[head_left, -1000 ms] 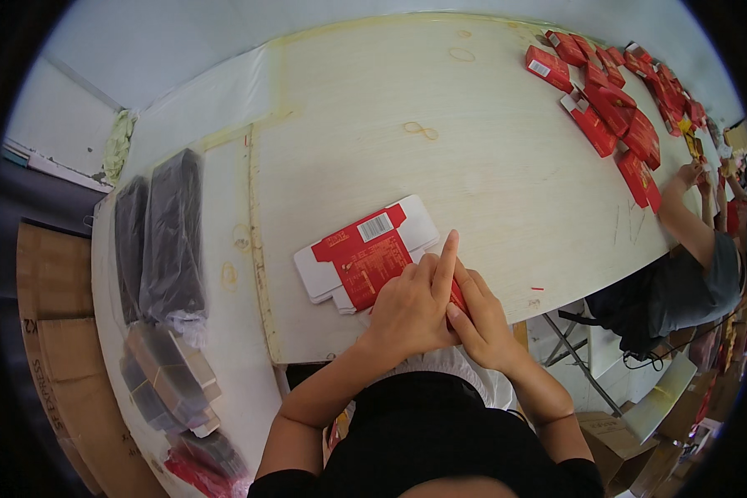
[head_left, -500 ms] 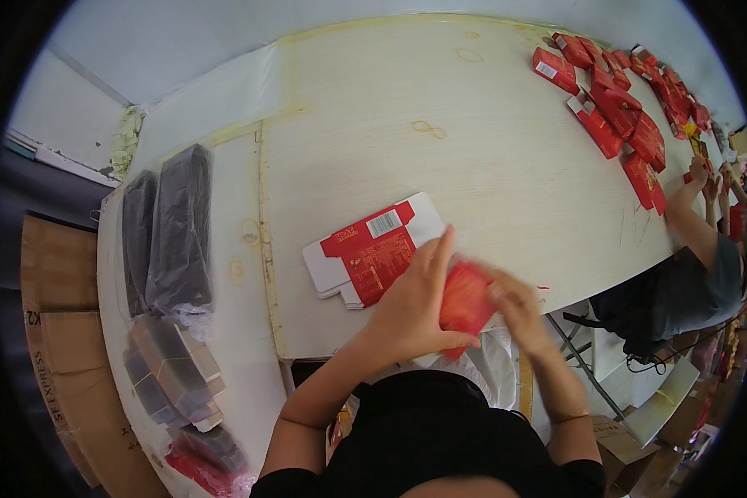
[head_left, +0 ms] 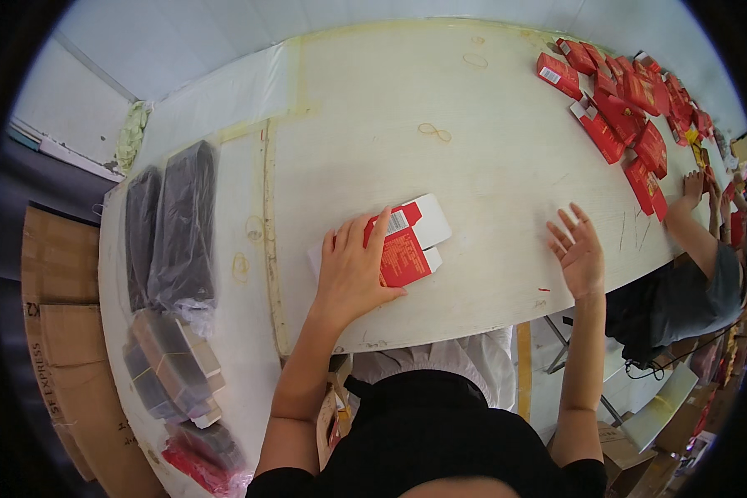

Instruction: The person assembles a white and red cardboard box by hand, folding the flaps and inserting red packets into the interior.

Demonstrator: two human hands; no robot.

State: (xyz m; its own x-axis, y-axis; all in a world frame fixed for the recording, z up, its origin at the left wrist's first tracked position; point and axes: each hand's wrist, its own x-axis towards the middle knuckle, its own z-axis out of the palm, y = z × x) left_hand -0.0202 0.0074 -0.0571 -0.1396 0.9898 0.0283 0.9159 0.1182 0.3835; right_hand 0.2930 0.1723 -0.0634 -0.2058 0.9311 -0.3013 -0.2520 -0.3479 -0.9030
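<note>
My left hand (head_left: 353, 270) lies across flat red-and-white folding cartons (head_left: 405, 259) on the table in front of me. Its fingers reach the far edge and its thumb the near edge, gripping the top carton. White flaps stick out on the right, and the hand covers most of the left end. Off to the right, my right hand (head_left: 578, 253) is raised over the table with its fingers apart and nothing in it. Beyond it, several folded red boxes (head_left: 593, 131) lie in a loose pile at the far right.
Dark plastic-wrapped packs (head_left: 183, 224) and banded clear-and-grey pieces (head_left: 170, 365) lie along the table's left side. Brown cardboard (head_left: 83, 390) stands beside it. At the right edge another person's arm (head_left: 693, 228) reaches onto the table (head_left: 506, 166). Rubber bands (head_left: 434, 132) lie on the tabletop.
The red box between my hands has left them, and another red box now shows in the far-right pile. My left hand moved left onto the flat cartons; my right hand swung right and opened.
</note>
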